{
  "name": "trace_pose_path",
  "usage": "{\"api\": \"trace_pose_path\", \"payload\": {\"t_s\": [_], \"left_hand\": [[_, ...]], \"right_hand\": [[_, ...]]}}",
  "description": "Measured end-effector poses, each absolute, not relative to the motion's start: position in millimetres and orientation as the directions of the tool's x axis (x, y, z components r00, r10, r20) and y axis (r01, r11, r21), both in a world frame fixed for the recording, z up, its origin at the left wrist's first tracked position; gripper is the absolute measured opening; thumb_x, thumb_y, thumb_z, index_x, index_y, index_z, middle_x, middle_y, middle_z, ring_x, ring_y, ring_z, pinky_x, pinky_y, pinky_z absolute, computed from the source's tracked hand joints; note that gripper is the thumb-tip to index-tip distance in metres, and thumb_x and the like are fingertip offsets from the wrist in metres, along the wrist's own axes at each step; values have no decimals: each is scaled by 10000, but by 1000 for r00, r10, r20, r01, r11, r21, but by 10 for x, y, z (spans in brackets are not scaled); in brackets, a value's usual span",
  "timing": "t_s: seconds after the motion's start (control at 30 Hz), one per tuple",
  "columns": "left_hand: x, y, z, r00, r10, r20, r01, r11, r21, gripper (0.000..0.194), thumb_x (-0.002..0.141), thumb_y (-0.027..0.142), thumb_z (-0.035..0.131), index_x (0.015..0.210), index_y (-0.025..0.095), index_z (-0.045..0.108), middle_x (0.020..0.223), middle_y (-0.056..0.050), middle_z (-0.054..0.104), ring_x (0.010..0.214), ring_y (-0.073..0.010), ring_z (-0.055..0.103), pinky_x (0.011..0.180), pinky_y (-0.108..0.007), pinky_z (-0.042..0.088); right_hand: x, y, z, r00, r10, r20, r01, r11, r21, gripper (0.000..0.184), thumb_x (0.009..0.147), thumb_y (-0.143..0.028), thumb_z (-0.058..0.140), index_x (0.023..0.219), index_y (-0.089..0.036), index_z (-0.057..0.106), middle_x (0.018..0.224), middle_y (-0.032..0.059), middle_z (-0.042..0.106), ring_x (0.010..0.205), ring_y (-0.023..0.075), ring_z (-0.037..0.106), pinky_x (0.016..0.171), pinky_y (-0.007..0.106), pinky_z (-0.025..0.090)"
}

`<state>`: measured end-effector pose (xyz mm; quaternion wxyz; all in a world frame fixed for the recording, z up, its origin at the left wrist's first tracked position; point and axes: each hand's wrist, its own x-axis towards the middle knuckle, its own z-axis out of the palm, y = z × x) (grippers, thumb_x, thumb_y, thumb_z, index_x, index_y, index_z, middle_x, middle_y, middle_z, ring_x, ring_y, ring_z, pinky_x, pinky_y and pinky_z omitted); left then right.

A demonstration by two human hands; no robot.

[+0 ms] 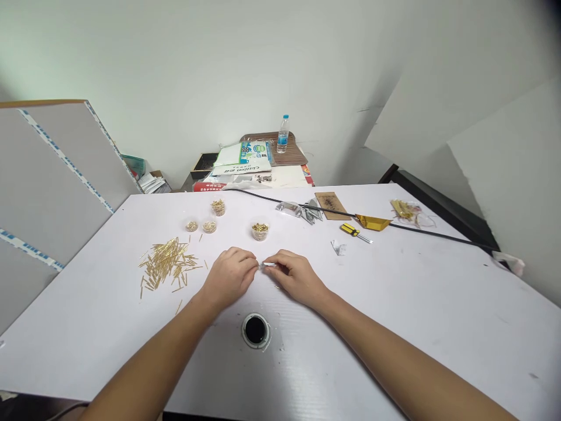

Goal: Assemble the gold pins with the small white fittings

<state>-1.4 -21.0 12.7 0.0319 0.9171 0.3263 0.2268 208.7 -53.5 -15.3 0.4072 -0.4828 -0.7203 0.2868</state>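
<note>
My left hand (230, 275) and my right hand (295, 276) meet over the middle of the white table, fingertips nearly touching. Between the right thumb and fingers is a small silvery piece (269, 264). The left fingers are pinched at its left end; what they grip is too small to make out. Just below the hands stands a round white-rimmed pot (255, 331) with a black inside. To the left lies a loose pile of thin gold-coloured pins (165, 262). A clear cup of small brass-coloured parts (260, 231) stands beyond my fingertips.
Several small cups (209, 227) sit at the back left. A yellow-black screwdriver (356, 232), a gold-coloured tray (373, 223), grey blades (311, 211) and a black cable (263, 196) lie at the back right. A water bottle (283, 135) stands behind the table.
</note>
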Motion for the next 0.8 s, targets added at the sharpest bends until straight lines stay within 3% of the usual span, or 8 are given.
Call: {"api": "trace_pose_path", "payload": {"t_s": [0.2, 0.47, 0.8], "left_hand": [[32, -237, 105, 682, 605, 412, 598, -785, 161, 117, 925, 150, 570, 905, 190, 679, 991, -34, 729, 942, -219, 601, 859, -373, 475], [44, -258, 103, 659, 615, 433, 595, -779, 199, 95, 900, 138, 580, 883, 195, 654, 900, -34, 718, 894, -214, 612, 832, -363, 490], [61, -261, 113, 670, 611, 422, 589, -783, 199, 133, 915, 139, 556, 890, 186, 678, 951, -48, 722, 930, -218, 593, 860, -379, 510]], "right_hand": [[2076, -550, -156, -214, 918, 334, 483, 397, -781, 142, 927, -244, 625, 995, -220, 747, 834, 40, 662, 722, 167, 603, 677, 299, 465], [2065, -549, -146, -203, 924, 325, 487, 383, -785, 146, 928, -258, 624, 993, -209, 745, 827, 39, 656, 699, 160, 594, 661, 291, 462], [2073, -552, -149, -247, 914, 321, 496, 404, -769, 159, 949, -290, 601, 1004, -214, 730, 858, 55, 675, 749, 182, 615, 695, 318, 477]]}}
